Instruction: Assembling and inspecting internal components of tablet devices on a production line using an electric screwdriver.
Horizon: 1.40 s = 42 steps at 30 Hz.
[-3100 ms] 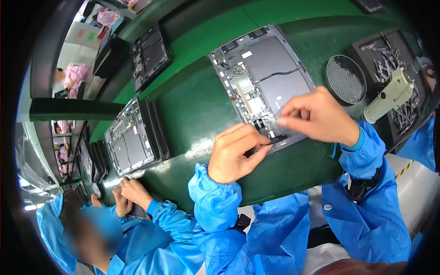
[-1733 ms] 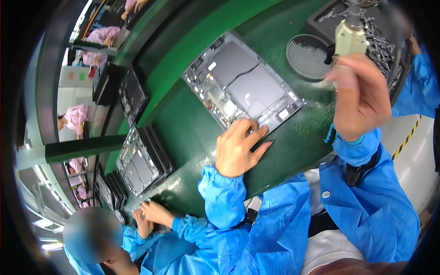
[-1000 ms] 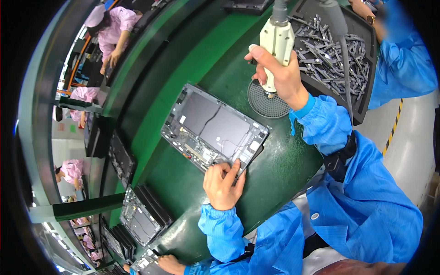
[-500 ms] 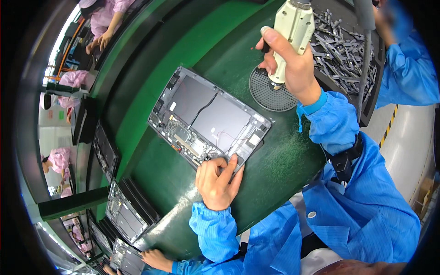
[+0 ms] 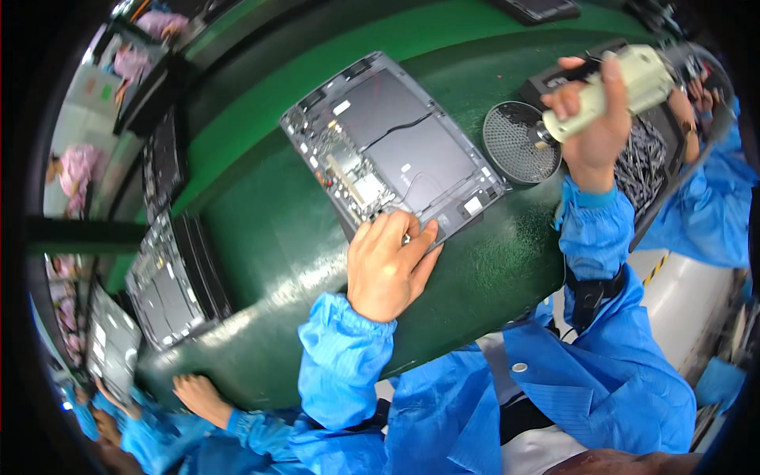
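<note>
Grey metal forms the flat casing (image 5: 431, 162) at the centre of the frame, lying on the green counter (image 5: 269, 214) with its inside exposed. Its circuit board (image 5: 356, 178) and black cable (image 5: 400, 128) are in place, so assembly looks well advanced. The left hand (image 5: 388, 265) rests at the casing's lower edge, fingers bent; whether they grip or only press cannot be told. The right hand (image 5: 598, 142) has its fingers wrapped around a cream power driver (image 5: 647, 75), the tip at a round dark dish (image 5: 507, 150), right of centre and apart from the casing. Fastening near the left hand therefore seems left to do; which screws are already in is too small to tell.
</note>
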### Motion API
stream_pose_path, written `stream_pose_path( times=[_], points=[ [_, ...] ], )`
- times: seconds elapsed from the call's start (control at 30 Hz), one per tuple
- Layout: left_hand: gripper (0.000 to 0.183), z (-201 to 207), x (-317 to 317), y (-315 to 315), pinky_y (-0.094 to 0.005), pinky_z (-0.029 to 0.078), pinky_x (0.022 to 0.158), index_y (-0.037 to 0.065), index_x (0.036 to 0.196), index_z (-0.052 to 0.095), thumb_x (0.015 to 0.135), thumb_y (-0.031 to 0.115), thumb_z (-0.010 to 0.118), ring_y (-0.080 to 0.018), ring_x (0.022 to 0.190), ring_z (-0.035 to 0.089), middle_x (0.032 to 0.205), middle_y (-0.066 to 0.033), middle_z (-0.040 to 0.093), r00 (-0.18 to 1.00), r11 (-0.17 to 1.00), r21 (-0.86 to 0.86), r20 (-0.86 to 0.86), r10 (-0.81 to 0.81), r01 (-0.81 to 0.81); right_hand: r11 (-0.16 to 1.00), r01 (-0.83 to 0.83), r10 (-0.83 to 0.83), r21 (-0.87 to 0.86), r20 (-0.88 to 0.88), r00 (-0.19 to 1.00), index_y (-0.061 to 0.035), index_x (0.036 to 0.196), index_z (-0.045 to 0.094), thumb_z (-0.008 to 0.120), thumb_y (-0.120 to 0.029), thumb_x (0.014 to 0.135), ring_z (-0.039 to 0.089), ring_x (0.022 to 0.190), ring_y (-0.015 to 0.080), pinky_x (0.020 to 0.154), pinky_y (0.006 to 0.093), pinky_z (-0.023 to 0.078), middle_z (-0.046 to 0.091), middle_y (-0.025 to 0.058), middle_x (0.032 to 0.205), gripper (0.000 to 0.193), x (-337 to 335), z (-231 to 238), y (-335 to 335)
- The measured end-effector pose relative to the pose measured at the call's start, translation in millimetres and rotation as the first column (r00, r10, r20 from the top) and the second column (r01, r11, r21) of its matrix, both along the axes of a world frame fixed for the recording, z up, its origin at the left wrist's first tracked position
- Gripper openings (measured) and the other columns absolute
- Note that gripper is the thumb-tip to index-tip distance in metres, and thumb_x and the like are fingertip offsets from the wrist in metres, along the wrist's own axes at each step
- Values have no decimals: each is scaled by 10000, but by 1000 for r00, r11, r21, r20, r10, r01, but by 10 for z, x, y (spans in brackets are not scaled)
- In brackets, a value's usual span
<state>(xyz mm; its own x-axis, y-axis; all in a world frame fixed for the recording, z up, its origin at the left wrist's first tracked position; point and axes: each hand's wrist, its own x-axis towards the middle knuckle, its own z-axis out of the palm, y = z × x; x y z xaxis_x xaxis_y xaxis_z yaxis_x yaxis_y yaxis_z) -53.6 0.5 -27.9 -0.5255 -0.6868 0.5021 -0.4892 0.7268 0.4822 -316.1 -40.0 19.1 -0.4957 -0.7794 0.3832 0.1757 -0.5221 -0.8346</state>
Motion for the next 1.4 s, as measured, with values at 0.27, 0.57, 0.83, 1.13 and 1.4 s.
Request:
stream_pose_path(
  times=[0.27,0.57,0.83,1.13,1.4],
  points=[
    [251,-91,93,14,-339,384,590,32,822,677,596,50,787,-221,660,501,727,-43,470,998,1000,18,-66,-10,11,855,-513,511,-76,-47,859,110,966,556,424,-515,908,482,477,143,596,336,486,468,48,513,642,842,-32,347],
    [242,-137,62,28,-343,389,596,33,798,676,583,58,784,-223,668,509,718,-46,460,995,999,31,-99,-24,27,828,-560,560,33,-32,828,92,947,548,544,-464,861,487,479,134,604,322,488,487,50,532,563,936,-108,382],
    [203,-175,79,-94,-350,386,632,52,777,663,603,77,763,-220,730,513,775,-43,470,995,998,29,-81,-53,56,764,-600,642,238,-186,744,21,878,500,656,-620,746,482,494,112,606,310,464,482,23,542,673,1061,-61,336],
    [294,-44,74,-6,-361,454,622,41,855,683,602,132,801,-267,713,555,764,-87,535,999,999,-17,-19,-47,47,721,-692,690,-46,146,709,119,1088,527,652,-312,815,544,554,118,599,281,499,610,110,736,525,905,-256,334],
    [352,46,285,-112,-357,458,650,13,923,617,646,136,796,-272,759,543,816,-117,551,880,884,0,-100,465,-467,994,-85,98,-74,193,976,47,950,597,543,-294,910,448,455,81,532,257,452,461,1,518,348,118,-127,64]
  ],
)
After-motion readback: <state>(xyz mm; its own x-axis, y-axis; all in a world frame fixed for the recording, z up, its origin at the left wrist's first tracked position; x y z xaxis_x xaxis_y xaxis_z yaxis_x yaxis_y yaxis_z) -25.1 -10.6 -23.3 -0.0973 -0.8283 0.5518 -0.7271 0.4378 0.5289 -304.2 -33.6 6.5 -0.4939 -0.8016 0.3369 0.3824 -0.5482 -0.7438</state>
